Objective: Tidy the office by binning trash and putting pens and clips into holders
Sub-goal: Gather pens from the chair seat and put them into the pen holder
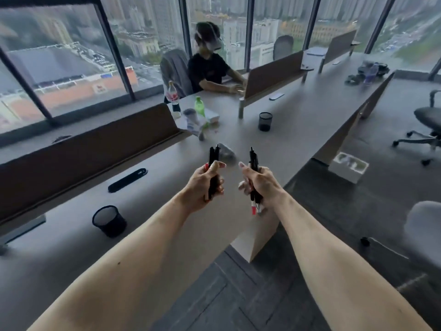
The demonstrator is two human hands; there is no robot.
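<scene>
counter [298, 120] long, holders well apart | near mesh holder [109, 220] sits left of your arms, far mesh holder [265, 121] ahead | step: pens gathered, not yet dropped | left hand [207, 181] clamped on pens [213, 158] | right hand [259, 183] clamped on pen bundle [253, 163] | next: carry over a holder rim, tips down, release

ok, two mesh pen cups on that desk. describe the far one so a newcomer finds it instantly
Start at the long grey desk running toward the windows. The far mesh cup stands upright just right of the short partition's metal post. The near mesh cup lies tipped beside the left forearm.
</scene>
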